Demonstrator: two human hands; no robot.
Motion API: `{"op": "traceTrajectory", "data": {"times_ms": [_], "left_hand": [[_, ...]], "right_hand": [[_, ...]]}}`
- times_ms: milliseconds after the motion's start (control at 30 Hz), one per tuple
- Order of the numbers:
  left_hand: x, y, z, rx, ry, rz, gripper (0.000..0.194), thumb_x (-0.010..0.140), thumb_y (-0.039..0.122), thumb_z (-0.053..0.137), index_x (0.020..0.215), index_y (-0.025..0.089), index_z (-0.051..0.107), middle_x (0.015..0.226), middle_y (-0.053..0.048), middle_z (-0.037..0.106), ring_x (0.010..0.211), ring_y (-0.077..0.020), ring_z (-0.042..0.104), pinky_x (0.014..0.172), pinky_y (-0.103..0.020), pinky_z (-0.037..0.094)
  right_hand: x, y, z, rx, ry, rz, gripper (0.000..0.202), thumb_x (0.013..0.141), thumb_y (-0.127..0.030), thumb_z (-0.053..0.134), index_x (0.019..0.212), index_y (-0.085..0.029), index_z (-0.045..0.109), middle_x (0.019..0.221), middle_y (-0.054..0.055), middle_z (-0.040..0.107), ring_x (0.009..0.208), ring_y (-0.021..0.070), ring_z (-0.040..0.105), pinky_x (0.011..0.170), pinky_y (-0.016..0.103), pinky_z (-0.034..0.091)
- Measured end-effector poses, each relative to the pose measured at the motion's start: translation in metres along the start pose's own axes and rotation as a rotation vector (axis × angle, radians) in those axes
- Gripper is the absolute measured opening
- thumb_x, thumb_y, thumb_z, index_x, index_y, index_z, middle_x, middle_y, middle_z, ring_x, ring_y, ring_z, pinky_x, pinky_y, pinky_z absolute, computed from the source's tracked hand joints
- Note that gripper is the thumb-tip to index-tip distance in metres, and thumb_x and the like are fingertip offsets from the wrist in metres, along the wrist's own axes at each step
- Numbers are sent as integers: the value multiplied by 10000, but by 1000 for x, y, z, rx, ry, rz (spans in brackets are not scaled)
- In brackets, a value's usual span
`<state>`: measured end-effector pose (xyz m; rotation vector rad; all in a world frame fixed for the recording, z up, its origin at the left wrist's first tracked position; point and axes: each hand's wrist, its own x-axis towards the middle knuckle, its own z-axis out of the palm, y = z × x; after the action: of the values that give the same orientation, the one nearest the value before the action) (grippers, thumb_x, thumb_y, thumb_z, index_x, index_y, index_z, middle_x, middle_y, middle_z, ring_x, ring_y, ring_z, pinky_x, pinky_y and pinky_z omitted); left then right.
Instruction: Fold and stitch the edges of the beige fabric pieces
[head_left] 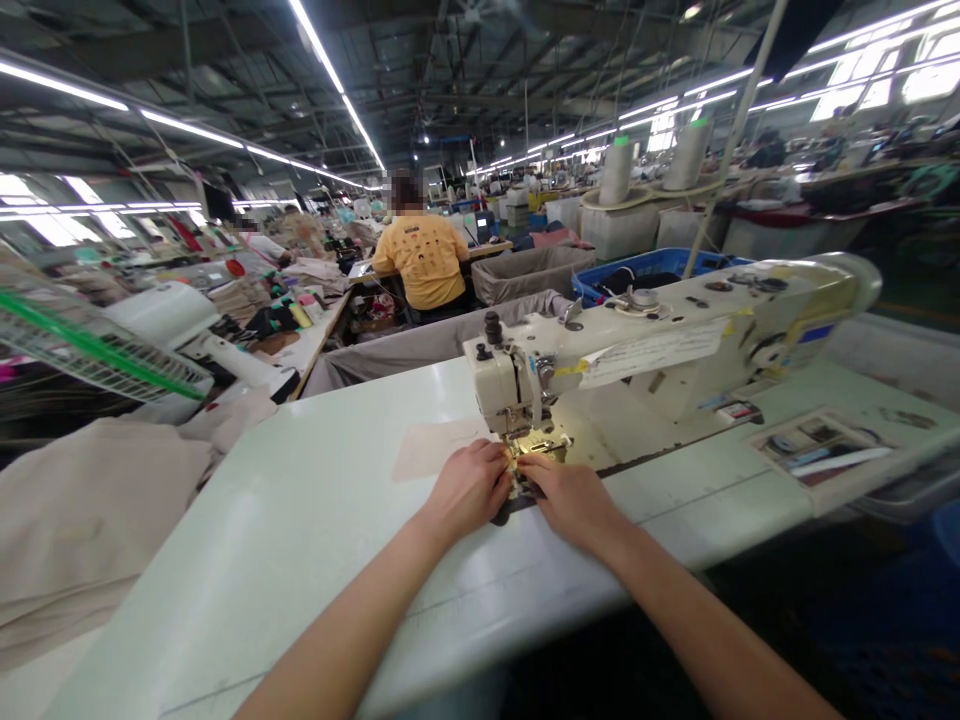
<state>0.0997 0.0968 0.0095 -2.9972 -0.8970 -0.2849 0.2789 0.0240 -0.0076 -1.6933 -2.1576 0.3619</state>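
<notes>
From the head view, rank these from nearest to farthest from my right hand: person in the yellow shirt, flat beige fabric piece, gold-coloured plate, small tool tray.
From the right hand:
1. Gold-coloured plate: right at the fingers, under the machine head.
2. Flat beige fabric piece: left, beyond the left hand.
3. Small tool tray: right, in the tabletop.
4. Person in the yellow shirt: ahead, beyond the table.

Both hands (516, 485) meet in front, forearms angled inward, fingers bent.
</notes>
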Motion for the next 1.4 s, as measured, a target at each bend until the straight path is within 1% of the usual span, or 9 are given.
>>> {"op": "traceTrajectory", "data": {"times_ms": [133, 300, 400, 533, 700, 833, 1067, 1167, 1400], "left_hand": [[-1, -2, 1, -7, 18, 2, 230, 994, 240, 455, 1035, 172, 671, 1076, -92, 689, 1021, -240, 614, 902, -385, 528], [-6, 0, 6, -60, 76, -18, 225, 968, 224, 494, 1132, 182, 642, 1185, -93, 683, 1103, -245, 608, 953, -411, 524], [-8, -2, 9, -93, 118, -16, 252, 952, 212, 513, 1171, 188, 636, 1234, -95, 674, 1153, -245, 602, 996, -422, 516], [-9, -5, 12, -134, 155, 19, 279, 931, 179, 522, 1186, 185, 634, 1267, -98, 666, 1205, -239, 591, 1061, -415, 497], [-10, -6, 12, -135, 149, 24, 273, 940, 184, 502, 1177, 174, 637, 1259, -109, 670, 1183, -237, 613, 1044, -415, 517], [-10, -6, 12, -131, 149, 21, 284, 948, 199, 496, 1195, 168, 634, 1260, -115, 669, 1190, -251, 608, 1047, -440, 514], [-10, -8, 12, -125, 128, 30, 293, 974, 222, 483, 1222, 168, 630, 1264, -113, 665, 1210, -250, 599, 1063, -435, 506], [-10, -10, 13, -116, 120, 14, 314, 969, 228, 493, 1249, 167, 620, 1288, -123, 655, 1228, -262, 598, 1070, -451, 503], [-9, -11, 16, -62, 101, -26, 347, 969, 237, 493, 1288, 136, 584, 1350, -158, 611, 1272, -287, 565, 1089, -488, 476]], "right_hand": [[-9, 0, 3, 30, 17, -11, 455, 871, -56, 476, 1250, -209, 676, 1391, 38, 616, 1126, 237, 658, 954, 329, 517], [-20, -3, 9, 55, 32, -5, 545, 816, -26, 481, 1307, -197, 643, 1415, 43, 598, 1137, 230, 654, 987, 319, 507], [-22, -4, 11, 58, 41, -3, 560, 805, -27, 485, 1311, -207, 641, 1412, 41, 601, 1153, 225, 646, 998, 316, 502], [-21, -4, 12, 57, 43, -10, 554, 800, -33, 486, 1299, -208, 652, 1401, 37, 610, 1122, 230, 661, 978, 323, 517], [-21, -3, 13, 57, 44, -13, 568, 791, -29, 492, 1314, -191, 644, 1418, 47, 596, 1158, 237, 647, 999, 328, 509], [-21, -1, 15, 63, 51, -11, 543, 815, -43, 501, 1316, -197, 642, 1424, 50, 591, 1155, 237, 650, 1018, 334, 498], [-21, -2, 15, 73, 56, -21, 486, 831, -70, 508, 1275, -192, 664, 1410, 72, 600, 1107, 241, 670, 963, 353, 530], [-20, -3, 15, 76, 64, -13, 478, 839, -74, 506, 1273, -196, 666, 1402, 77, 606, 1090, 240, 677, 946, 353, 537], [-21, -3, 16, 95, 88, -20, 489, 829, -69, 508, 1275, -199, 662, 1398, 54, 612, 1129, 240, 661, 969, 350, 530]]}}
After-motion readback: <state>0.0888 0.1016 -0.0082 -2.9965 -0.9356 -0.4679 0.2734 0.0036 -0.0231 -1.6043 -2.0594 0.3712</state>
